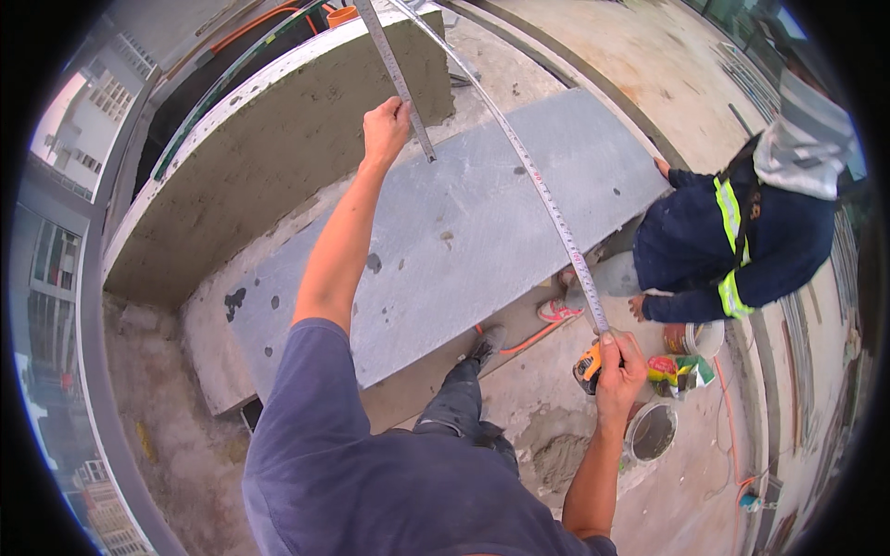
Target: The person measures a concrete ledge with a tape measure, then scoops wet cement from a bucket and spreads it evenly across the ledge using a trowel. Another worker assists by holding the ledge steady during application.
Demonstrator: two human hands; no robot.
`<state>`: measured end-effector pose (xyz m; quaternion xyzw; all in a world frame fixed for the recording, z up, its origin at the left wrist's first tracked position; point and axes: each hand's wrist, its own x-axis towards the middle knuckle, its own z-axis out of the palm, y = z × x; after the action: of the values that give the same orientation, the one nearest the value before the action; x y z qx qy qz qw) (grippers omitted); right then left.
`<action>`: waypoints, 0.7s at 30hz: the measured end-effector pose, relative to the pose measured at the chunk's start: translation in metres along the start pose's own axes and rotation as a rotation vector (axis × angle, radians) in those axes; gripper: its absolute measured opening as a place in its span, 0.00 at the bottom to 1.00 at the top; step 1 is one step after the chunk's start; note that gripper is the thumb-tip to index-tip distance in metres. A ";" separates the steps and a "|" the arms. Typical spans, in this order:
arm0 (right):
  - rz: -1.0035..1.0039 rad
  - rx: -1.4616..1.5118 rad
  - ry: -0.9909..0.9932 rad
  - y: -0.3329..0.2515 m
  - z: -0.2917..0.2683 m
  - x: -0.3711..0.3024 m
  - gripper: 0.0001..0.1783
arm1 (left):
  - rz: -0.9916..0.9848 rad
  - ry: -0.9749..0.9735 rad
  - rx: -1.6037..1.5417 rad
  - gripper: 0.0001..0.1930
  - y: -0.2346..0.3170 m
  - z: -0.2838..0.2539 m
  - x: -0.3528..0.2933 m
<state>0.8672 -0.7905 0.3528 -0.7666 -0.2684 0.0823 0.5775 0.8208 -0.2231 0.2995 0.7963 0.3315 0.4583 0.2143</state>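
My left hand (387,130) is closed around a silver graduated measuring strip (389,60), whose lower end hangs just above the grey stone slab. In my right hand (619,366) is an orange and black tape measure (587,368). Its extended blade (547,199) stretches up and left over the slab. Both strips leave the view at the top, so I cannot tell if they are one piece. The large grey slab (464,232) lies tilted, with dark wet spots on it. A co-worker (737,232) in a dark reflective jacket has a hand on the slab's right edge.
A curved, mortar-coated wall (278,176) stands behind the slab at left. Right of my legs are a bucket (651,433), a colourful bag (680,372), another bucket (706,338) and a mortar patch (563,459). An orange hose (533,340) crosses the floor near the slab.
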 end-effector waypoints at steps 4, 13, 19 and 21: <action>-0.063 0.010 0.038 0.007 0.018 0.076 0.07 | -0.036 0.043 0.057 0.12 -0.032 0.056 0.039; -0.111 0.018 0.018 0.047 0.048 0.216 0.06 | -0.030 -0.013 0.140 0.11 -0.081 0.130 0.085; -0.156 0.004 0.004 0.044 0.070 0.272 0.05 | -0.051 -0.015 0.125 0.13 -0.093 0.147 0.101; -0.166 -0.003 0.007 0.038 0.080 0.288 0.04 | -0.076 -0.034 0.121 0.13 -0.097 0.149 0.108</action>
<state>1.0864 -0.5844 0.3446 -0.7430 -0.3290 0.0310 0.5820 0.9574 -0.0837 0.2285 0.8023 0.3848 0.4155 0.1885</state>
